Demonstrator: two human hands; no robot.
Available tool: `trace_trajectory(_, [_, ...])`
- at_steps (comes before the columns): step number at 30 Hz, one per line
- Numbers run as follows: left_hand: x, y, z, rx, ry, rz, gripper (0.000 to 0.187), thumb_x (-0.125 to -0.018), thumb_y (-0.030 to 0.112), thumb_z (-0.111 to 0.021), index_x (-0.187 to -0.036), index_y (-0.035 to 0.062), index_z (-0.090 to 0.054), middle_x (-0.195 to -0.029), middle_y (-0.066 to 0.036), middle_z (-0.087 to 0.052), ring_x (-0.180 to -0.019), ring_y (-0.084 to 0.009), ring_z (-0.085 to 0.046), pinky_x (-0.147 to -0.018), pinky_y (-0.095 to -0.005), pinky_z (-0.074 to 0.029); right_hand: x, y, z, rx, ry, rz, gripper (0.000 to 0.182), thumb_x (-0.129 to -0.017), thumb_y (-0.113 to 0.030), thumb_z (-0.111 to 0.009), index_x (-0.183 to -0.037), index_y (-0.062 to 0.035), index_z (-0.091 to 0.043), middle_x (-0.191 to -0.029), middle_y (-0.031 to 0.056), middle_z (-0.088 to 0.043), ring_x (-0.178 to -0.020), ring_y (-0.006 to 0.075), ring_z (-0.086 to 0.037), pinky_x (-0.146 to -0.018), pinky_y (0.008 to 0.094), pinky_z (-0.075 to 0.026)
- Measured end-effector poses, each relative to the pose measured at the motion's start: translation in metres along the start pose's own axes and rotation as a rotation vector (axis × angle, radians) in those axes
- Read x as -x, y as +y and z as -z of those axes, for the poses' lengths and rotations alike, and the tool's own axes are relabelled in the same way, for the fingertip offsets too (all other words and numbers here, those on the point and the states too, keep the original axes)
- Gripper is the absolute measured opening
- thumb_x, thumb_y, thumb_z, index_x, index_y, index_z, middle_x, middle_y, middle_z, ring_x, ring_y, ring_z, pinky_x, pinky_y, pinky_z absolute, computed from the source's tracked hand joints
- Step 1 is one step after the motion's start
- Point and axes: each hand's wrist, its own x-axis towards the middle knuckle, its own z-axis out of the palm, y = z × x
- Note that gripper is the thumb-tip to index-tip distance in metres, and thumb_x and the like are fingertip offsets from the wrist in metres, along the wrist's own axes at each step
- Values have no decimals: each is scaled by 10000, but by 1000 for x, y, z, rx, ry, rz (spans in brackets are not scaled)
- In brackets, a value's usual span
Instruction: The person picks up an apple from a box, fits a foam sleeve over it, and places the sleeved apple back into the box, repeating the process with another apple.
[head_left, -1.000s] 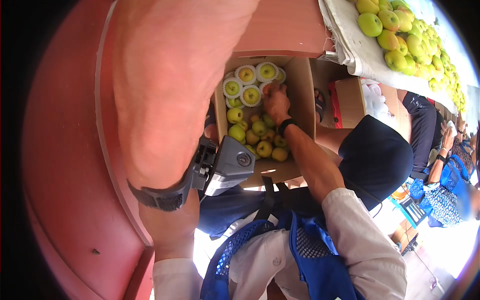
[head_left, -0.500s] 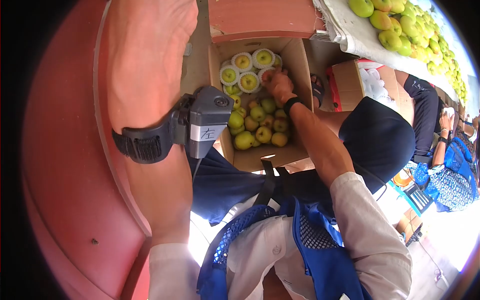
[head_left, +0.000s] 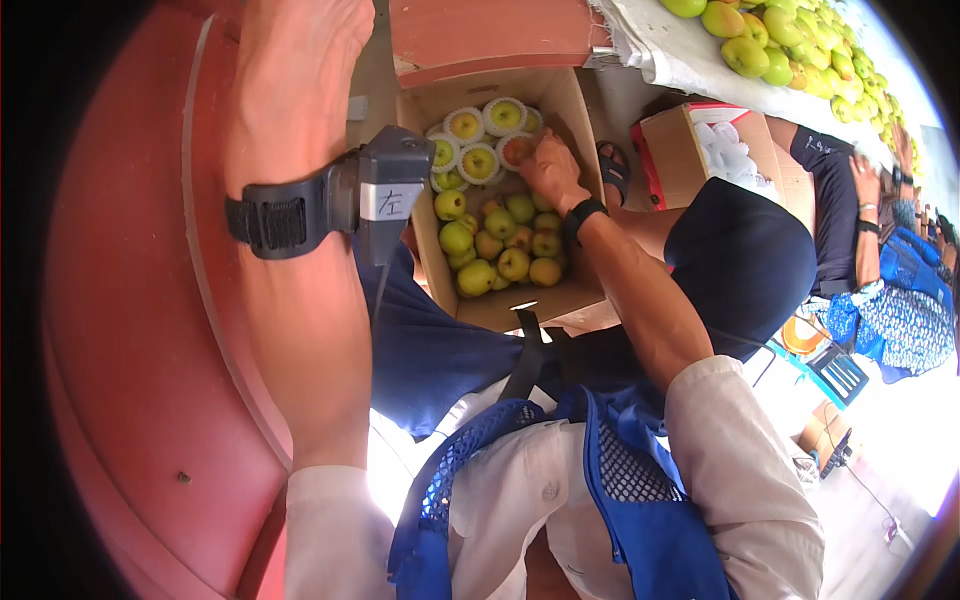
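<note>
My right hand [head_left: 553, 172] reaches down into a cardboard box [head_left: 585, 130] at its right side. Its fingers are curled together beside a reddish apple in a white foam net [head_left: 516, 151]; whatever may be in them is hidden. Several other foam-netted apples, such as a yellow-green one [head_left: 478, 162], sit in the far part of the box. Bare green and yellowish apples [head_left: 513, 263] lie loose in its near part. My left hand [head_left: 310, 25] is cut off by the top edge of the view, with its fingers out of sight.
A red surface [head_left: 120, 330] runs along the left. Many apples [head_left: 790, 40] lie on a white cloth [head_left: 680, 60] at the upper right. Below them stands another box [head_left: 668, 150] with white foam nets [head_left: 725, 150]. Another person [head_left: 905, 310] works at the far right.
The whole view has shifted slightly, so the box appears further left. My right hand has drawn back a little from over the reddish apple, which now shows more fully.
</note>
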Motion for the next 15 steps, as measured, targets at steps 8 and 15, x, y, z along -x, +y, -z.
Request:
trace_trajectory(8, [4, -1, -21, 5, -2, -64, 159, -986, 176, -674, -1040, 27, -681, -840, -8, -640, -718, -103, -611, -619, -214, -452, 22, -52, 120, 14, -284, 205, 310, -902, -275, -650, -1069, -31, -741, -1068, 219, -728, -1042, 415, -675, -909, 466, -534])
trace_trajectory(15, [-12, -6, -20, -7, -2, 53, 139, -993, 177, -665, -1030, 44, -672, -815, 4, -622, -679, -99, -594, -595, -222, -447, 94, -68, 269, -360, -98, 133, 284, -962, -207, -664, -1169, -16, -693, -976, 130, -750, -859, 194, -708, -776, 332, -564])
